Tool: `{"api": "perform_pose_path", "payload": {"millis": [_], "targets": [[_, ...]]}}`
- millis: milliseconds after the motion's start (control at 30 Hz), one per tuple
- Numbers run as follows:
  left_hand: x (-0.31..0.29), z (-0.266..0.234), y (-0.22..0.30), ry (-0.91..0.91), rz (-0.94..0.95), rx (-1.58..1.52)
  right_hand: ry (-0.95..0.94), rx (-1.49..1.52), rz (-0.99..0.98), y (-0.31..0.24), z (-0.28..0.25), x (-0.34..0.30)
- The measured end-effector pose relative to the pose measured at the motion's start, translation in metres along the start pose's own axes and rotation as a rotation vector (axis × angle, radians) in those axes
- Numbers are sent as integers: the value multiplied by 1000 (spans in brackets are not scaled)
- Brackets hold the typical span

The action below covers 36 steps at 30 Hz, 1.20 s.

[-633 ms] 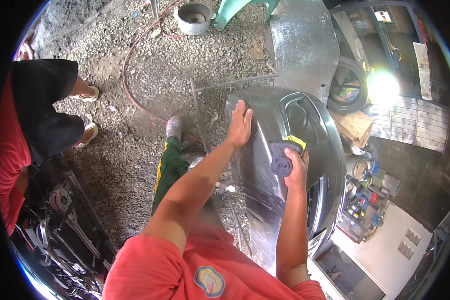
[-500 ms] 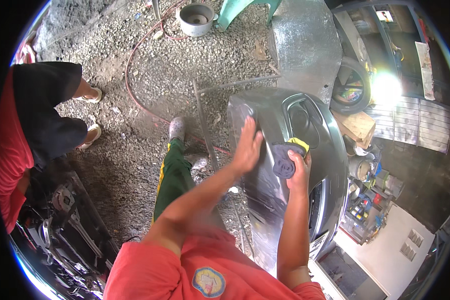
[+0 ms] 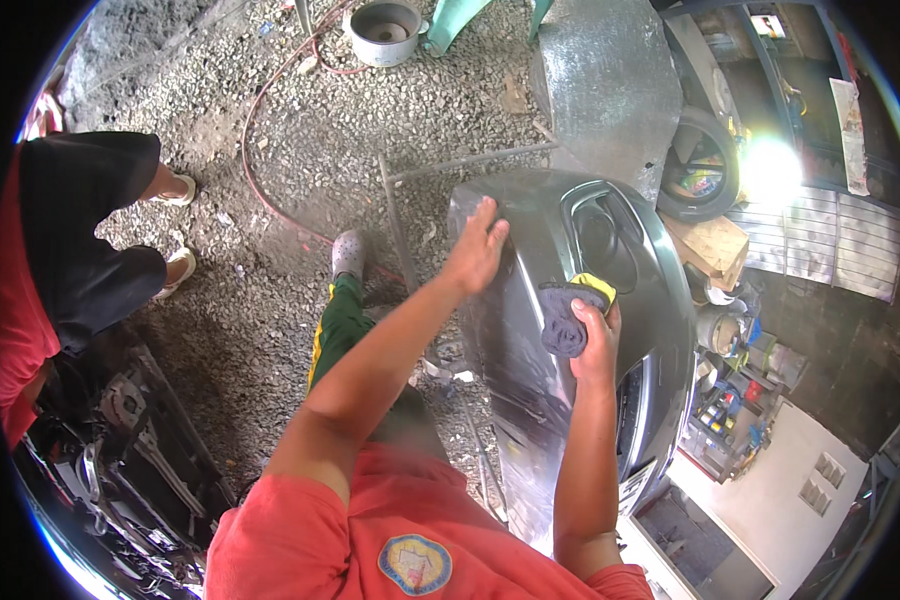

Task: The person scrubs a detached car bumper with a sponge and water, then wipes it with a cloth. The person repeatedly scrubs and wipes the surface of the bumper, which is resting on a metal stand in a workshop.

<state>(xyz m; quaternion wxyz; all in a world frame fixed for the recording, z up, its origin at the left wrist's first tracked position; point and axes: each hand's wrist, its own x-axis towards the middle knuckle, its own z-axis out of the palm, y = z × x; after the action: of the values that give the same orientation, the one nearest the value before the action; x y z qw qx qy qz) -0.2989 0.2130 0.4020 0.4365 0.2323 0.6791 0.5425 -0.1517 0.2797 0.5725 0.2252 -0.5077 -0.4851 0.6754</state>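
A dark grey car bumper lies in front of me, with a rounded fog-lamp recess at its far end. My left hand is open, its fingers stretched out and lying on or just over the bumper's left edge, near the far corner. In my right hand is a bunched dark grey cloth, thumb pressed on top. A bright yellow piece shows at the cloth's far side; I cannot tell whether it is separate. The right hand is over the bumper's middle, just below the recess.
A metal-tube stand reaches out beside the bumper. Along the gravel runs a red hose. A round metal pot and a green chair stand far ahead. Another person is at the left, by dark car parts. A tire leans at the right.
My left hand has slid away from me and slightly left along the bumper's edge. The right hand with the cloth has barely moved.
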Motion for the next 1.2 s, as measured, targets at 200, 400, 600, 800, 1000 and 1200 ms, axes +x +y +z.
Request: {"api": "perform_pose_path", "payload": {"millis": [200,400,600,800,1000,1200], "targets": [[18,-6,-11,-55,-1,143,-30,5,-5,1,-2,4],[22,-18,-12,-24,-74,33,-39,25,-5,-1,2,3],[-8,-4,-7,-65,154,249,-23,13,8,3,-6,6],[-5,-16,4,-80,181,271,-12,-21,7,1,-1,3],[-52,9,11,-57,337,380,-6,45,-2,0,-2,5],[-41,-2,12,-57,328,284,-15,54,3,2,-6,5]]}}
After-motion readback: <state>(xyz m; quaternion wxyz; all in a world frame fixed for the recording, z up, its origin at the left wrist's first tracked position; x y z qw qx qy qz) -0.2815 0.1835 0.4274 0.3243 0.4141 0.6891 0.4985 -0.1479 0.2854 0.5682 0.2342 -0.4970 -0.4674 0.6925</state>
